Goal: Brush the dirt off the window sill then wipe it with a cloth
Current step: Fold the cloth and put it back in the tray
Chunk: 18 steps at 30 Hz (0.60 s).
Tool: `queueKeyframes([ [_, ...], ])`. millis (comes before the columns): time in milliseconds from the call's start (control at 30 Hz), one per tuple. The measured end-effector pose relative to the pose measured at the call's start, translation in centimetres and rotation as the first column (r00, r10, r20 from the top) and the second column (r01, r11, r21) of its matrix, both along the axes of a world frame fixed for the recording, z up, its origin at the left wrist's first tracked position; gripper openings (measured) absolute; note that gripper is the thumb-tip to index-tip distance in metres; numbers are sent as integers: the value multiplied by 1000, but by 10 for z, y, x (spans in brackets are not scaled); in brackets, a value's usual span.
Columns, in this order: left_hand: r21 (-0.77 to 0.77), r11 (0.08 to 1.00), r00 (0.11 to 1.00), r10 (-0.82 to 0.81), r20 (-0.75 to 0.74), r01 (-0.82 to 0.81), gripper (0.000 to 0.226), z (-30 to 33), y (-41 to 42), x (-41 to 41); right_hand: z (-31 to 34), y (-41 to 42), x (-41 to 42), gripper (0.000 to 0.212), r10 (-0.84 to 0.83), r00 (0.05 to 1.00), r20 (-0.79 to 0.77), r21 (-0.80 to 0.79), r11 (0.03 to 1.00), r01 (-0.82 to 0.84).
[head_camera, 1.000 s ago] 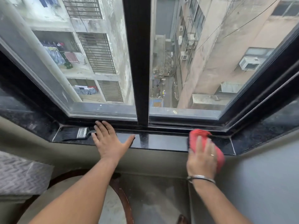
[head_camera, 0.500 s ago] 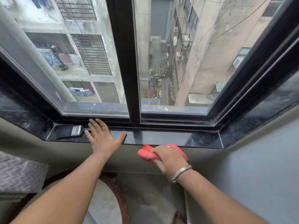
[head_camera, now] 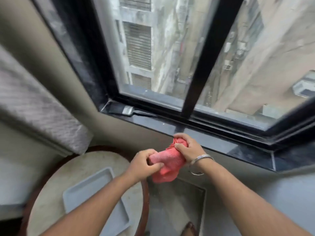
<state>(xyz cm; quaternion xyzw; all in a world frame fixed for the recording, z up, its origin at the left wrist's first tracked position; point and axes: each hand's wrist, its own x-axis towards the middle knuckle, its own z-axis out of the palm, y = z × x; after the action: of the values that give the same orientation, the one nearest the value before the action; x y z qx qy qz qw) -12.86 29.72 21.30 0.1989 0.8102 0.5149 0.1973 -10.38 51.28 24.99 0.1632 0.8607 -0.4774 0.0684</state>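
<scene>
Both my hands hold a red cloth (head_camera: 166,165) just below and in front of the black stone window sill (head_camera: 213,140). My right hand (head_camera: 185,148) grips its bunched upper end. My left hand (head_camera: 144,163) pinches its lower left part. A black paintbrush (head_camera: 126,110) with a metal band lies at the sill's far left corner, away from both hands.
A round table (head_camera: 56,184) with a dark wooden rim stands below left, with a grey tray (head_camera: 81,189) on it. A grey patterned curtain (head_camera: 34,106) hangs at the left. The black window frame (head_camera: 201,62) and glass rise behind the sill.
My right hand pulled the cloth off the sill toward me. My left hand left the sill and took hold of the cloth. The view swung left and down.
</scene>
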Motion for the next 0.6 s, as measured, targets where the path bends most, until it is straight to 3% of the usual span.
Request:
queueKeyframes([
  [33, 32, 998, 996, 58, 62, -60, 18, 0, -18, -3, -5, -7, -5, 14, 46, 998, 43, 3, 999, -46],
  [67, 71, 989, 984, 117, 133, -127, 17, -1, -38, -5, -9, -16, -9, 17, 104, 991, 85, 1, 995, -105],
  [133, 131, 951, 924, 228, 308, -279, 26, -5, -81, -7, -19, -33, -18, 43, 266, 953, 143, 33, 961, -273],
  [200, 158, 904, 834, 285, 473, -398, 37, -15, -129, -6, -32, -65, -29, 43, 472, 858, 203, 53, 870, -491],
  [267, 154, 873, 760, 302, 575, -463, 24, -31, -173, 0, -50, -98, -39, 35, 578, 775, 253, 46, 793, -607],
  [333, 101, 832, 685, 373, 625, -545, 12, -54, -212, 9, -72, -137, -49, 32, 569, 782, 255, -24, 812, -583],
  [467, -37, 721, 537, 549, 641, -692, 9, -106, -266, 28, -144, -203, -59, 22, 421, 814, 401, -404, 878, -255],
  [600, -218, 620, 449, 728, 518, -754, 9, -165, -296, 39, -221, -255, -61, 26, 307, 849, 430, -291, 937, -191],
])
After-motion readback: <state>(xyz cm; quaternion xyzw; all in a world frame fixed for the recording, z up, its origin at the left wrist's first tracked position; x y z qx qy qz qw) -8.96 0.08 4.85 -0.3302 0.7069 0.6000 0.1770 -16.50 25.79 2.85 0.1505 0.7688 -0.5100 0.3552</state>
